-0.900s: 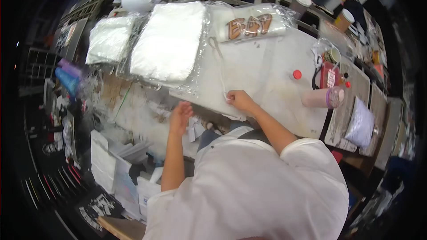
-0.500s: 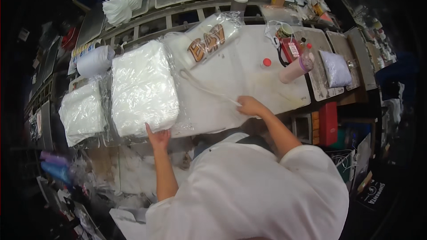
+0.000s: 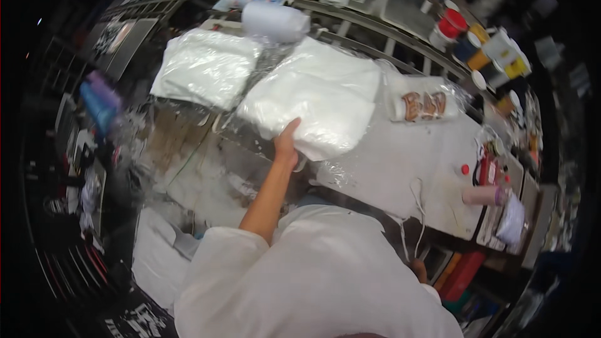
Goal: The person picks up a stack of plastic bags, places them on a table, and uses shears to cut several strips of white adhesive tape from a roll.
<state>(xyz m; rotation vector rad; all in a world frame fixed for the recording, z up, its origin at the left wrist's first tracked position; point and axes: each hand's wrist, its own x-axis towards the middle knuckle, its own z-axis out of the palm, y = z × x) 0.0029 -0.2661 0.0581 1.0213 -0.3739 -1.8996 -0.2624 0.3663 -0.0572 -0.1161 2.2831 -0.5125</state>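
Note:
A large white bundle in clear plastic (image 3: 319, 94) lies on the table. My left hand (image 3: 287, 147) grips its near edge, thumb on top and the other fingers hidden beneath. My right hand (image 3: 419, 269) is low at the right, below the table edge and partly hidden by my sleeve. From it a white cord (image 3: 421, 203) runs up over the edge onto the tabletop, and the hand is closed on it. Left of the large bundle lies a smaller wrapped white bundle (image 3: 206, 69). Right of it is a clear-wrapped white pack with brown lettering (image 3: 422, 101).
A white roll (image 3: 275, 22) lies behind the bundles. On the right of the table (image 3: 400, 150) are a pink bottle (image 3: 482, 196), a red cap (image 3: 465, 169) and a pale lilac bag (image 3: 511, 219). Tubs of ink or paint (image 3: 494, 50) stand at the far right. A red box (image 3: 462, 275) sits below the table.
The view has swung left, so things appear further right. My right hand has drawn the cord toward me, over the table edge. My left hand has taken hold of the large bundle's near edge.

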